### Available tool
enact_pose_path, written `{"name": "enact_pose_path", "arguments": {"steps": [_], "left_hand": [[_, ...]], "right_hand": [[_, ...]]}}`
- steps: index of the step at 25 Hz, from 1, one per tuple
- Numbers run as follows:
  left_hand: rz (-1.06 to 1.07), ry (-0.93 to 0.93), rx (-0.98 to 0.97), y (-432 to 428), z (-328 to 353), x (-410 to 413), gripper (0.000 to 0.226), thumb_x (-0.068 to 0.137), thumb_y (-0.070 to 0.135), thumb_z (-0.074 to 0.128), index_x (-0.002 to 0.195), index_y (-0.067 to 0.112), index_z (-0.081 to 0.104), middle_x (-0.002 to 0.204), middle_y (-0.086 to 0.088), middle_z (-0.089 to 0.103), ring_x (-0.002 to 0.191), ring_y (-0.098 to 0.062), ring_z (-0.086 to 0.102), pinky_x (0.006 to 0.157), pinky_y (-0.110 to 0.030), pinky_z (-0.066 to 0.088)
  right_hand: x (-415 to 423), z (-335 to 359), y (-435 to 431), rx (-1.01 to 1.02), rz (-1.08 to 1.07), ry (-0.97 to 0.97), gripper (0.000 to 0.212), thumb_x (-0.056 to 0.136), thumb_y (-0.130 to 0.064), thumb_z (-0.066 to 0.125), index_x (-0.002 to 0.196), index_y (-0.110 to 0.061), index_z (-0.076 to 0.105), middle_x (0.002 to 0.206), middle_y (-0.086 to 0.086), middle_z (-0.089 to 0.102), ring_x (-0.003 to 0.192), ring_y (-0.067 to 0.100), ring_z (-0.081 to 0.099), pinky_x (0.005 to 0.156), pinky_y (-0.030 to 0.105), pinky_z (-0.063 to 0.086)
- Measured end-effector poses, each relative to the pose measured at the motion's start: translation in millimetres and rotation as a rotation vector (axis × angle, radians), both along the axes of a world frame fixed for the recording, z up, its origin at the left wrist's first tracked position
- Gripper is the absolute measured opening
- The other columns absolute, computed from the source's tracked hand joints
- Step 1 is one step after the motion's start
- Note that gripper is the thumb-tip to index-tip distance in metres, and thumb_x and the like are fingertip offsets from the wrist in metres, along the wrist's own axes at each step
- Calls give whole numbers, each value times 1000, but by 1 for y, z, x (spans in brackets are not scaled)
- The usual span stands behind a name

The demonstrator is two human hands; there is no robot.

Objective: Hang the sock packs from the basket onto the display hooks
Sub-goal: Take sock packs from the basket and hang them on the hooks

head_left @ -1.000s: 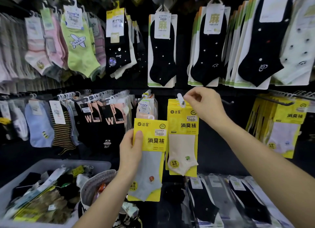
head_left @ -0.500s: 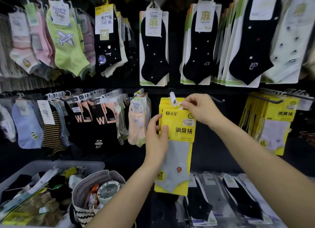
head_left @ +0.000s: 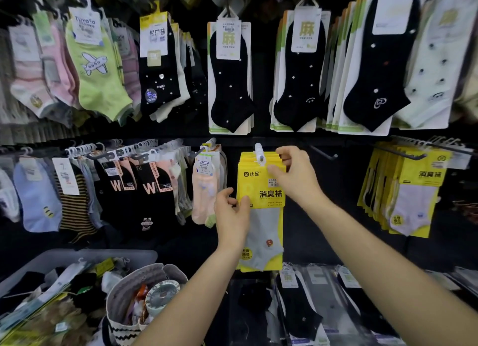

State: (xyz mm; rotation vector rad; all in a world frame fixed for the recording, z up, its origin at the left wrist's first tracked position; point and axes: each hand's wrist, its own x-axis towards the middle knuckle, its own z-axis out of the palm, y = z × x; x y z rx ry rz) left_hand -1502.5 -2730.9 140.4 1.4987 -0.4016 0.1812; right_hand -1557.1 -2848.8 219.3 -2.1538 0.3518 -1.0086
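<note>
Nearest, at lower left, the grey plastic basket [head_left: 77,255] holds jumbled packs. Beyond it, the left hand [head_left: 232,217] pinches the flat yellow card sock pack [head_left: 266,216] by its edge. The right hand [head_left: 297,176] pinches its top beside the white-tipped metal hook [head_left: 258,150]. Light, bendy card, probably best held near the header. Its hanging hole is hidden.
</note>
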Motion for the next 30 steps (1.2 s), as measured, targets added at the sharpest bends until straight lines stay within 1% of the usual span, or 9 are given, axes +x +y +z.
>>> {"name": "enact_pose_path", "arguments": {"steps": [3,5,8,13,15,17,19,25,30], "left_hand": [[-27,-42,72,-1,-2,9,51,89,26,58,134,10,39,134,-5,46,121,-14,45,96,-26,40],[-147,-105,99,-6,-2,11,46,92,23,54,135,13,41,135,-3,49,127,-13,44,105,-33,40],[-301,-128,22,-11,-9,5,36,94,9,48,124,27,43,113,13,61,105,3,58,90,-19,49],[-362,-102,-24,-4,-21,2,42,94,8,48,133,20,41,117,13,61,108,-1,59,86,-15,49],[-339,-18,2,7,-49,-5,49,94,15,53,139,19,36,131,6,55,117,-4,54,91,-19,48],[-222,143,125,26,-95,-14,69,89,32,59,147,20,22,151,1,31,136,-12,34,108,-30,35],[-171,306,250,47,-152,-31,78,85,40,61,148,23,19,155,3,20,142,-15,20,113,-35,26],[-276,610,541,76,-292,-130,63,86,16,65,139,2,34,145,-15,38,124,-21,45,94,-18,34],[-395,699,828,94,-355,-172,63,88,17,62,141,2,32,143,-12,42,127,-23,45,87,-17,36]], "right_hand": [[-10,-41,1,169,66,25,65,86,-25,64,141,-16,31,141,4,38,130,18,39,107,39,37],[-10,-64,6,270,192,70,58,90,-21,59,141,-19,31,132,-5,50,129,17,43,103,34,39],[-6,-79,12,358,310,77,58,92,-16,56,143,-22,27,111,-19,57,114,9,54,95,26,42],[-8,-91,8,379,350,66,53,88,-15,62,130,-33,35,116,-15,58,115,10,55,84,11,47],[-22,-122,6,391,274,106,63,87,-22,64,139,-29,30,135,-9,49,127,13,46,97,22,45],[-47,-172,5,410,164,200,75,87,-29,64,147,-21,20,149,-1,34,136,14,34,110,38,35],[-83,-230,2,429,102,299,65,88,-25,63,143,-16,30,142,2,42,131,16,40,107,34,37],[-187,-369,23,529,23,738,40,86,-10,65,121,1,53,112,20,60,103,26,59,92,34,46],[-229,-419,52,581,13,950,31,86,-21,65,113,-6,59,111,9,64,106,23,60,89,31,46]]}}
